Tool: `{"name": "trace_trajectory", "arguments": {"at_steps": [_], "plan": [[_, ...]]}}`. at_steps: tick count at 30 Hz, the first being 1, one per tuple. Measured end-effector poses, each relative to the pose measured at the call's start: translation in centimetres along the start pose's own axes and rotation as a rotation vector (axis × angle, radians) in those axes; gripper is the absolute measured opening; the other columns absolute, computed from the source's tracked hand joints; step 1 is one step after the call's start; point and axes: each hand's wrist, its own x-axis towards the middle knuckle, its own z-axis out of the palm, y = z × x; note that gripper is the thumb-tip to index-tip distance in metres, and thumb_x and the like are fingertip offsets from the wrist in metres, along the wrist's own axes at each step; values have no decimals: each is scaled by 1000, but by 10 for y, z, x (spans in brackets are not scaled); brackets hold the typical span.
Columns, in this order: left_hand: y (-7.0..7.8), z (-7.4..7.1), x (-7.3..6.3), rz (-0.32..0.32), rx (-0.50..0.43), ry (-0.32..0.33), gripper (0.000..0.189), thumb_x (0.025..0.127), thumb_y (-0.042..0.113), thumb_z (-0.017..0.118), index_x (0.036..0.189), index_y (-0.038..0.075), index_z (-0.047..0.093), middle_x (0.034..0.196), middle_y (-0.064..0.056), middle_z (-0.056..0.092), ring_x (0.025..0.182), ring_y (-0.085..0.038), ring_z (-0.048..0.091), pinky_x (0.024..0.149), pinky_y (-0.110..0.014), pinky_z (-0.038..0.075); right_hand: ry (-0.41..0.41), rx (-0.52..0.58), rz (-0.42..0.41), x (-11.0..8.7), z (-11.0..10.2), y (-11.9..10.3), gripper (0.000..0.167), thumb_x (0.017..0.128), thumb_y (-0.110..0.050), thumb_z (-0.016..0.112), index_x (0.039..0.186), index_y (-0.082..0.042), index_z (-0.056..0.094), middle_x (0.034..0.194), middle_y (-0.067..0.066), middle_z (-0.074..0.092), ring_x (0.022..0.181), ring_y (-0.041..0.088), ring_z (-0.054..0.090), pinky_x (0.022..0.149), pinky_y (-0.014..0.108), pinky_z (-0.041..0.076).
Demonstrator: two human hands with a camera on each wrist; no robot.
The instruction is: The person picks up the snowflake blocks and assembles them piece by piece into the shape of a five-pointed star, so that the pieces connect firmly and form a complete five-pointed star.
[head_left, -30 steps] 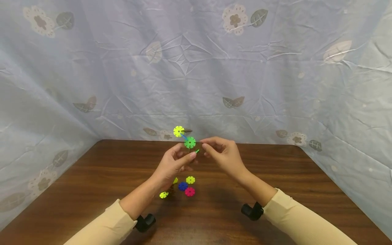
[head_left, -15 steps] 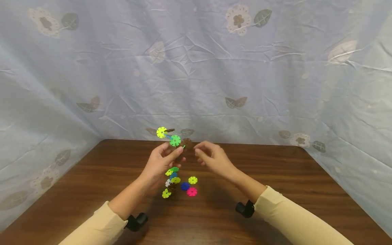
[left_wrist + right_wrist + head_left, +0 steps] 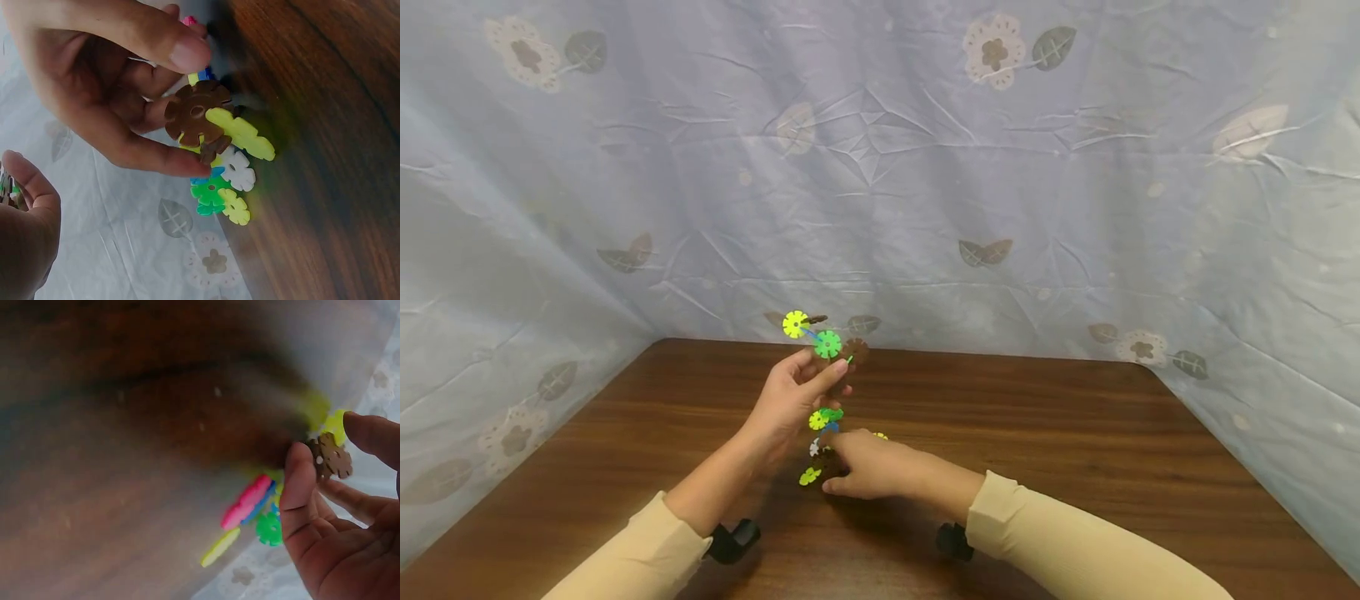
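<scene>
In the head view my left hand (image 3: 790,396) pinches a joined chain of plastic snowflake discs above the table. A yellow disc (image 3: 795,324), a green disc (image 3: 827,343) and a brown disc (image 3: 855,349) show on that chain. My right hand (image 3: 876,465) is down at the loose pile, with thumb and fingers apart. Between them in the left wrist view sits a brown snowflake disc (image 3: 198,112), the index fingertip right by a smaller brown piece (image 3: 214,149). The right wrist view shows the thumb (image 3: 300,478) close beside brown discs (image 3: 336,457).
Around the right hand lie a flat yellow disc (image 3: 244,134), a white disc (image 3: 239,170), green discs (image 3: 212,189), a pink disc (image 3: 247,502) and a blue disc (image 3: 259,503). The wooden table (image 3: 1037,417) ends at a patterned curtain (image 3: 910,200).
My right hand let go of the brown disc at the chain and moved down to the loose pile. My left hand shifted slightly left and still holds the chain.
</scene>
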Motion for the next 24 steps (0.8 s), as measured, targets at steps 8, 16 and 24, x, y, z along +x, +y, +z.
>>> {"name": "trace_trajectory", "arguments": {"at_steps": [8, 16, 24], "plan": [[-2, 3, 0, -6, 18, 4, 14, 106, 22, 65, 112, 10, 61, 106, 9, 74, 99, -20, 73, 84, -35, 62, 18, 69, -32, 4, 10, 0, 74, 98, -33, 76, 159, -12, 40, 159, 9, 52, 143, 22, 55, 114, 33, 50], [-2, 4, 0, -7, 2, 4, 14, 105, 22, 66, 113, 11, 61, 109, 7, 75, 97, -17, 74, 84, -35, 62, 67, -8, 96, 5, 16, -12, 68, 94, -51, 76, 136, -2, 57, 133, 8, 59, 110, 13, 68, 83, 23, 57], [-3, 4, 1, -17, -3, -1, 17, 105, 22, 66, 115, 8, 61, 103, 11, 74, 97, -18, 74, 82, -30, 60, 86, -83, 146, 5, 18, -17, 64, 92, -49, 79, 134, -4, 61, 133, 8, 64, 105, 13, 71, 80, 23, 59]]}}
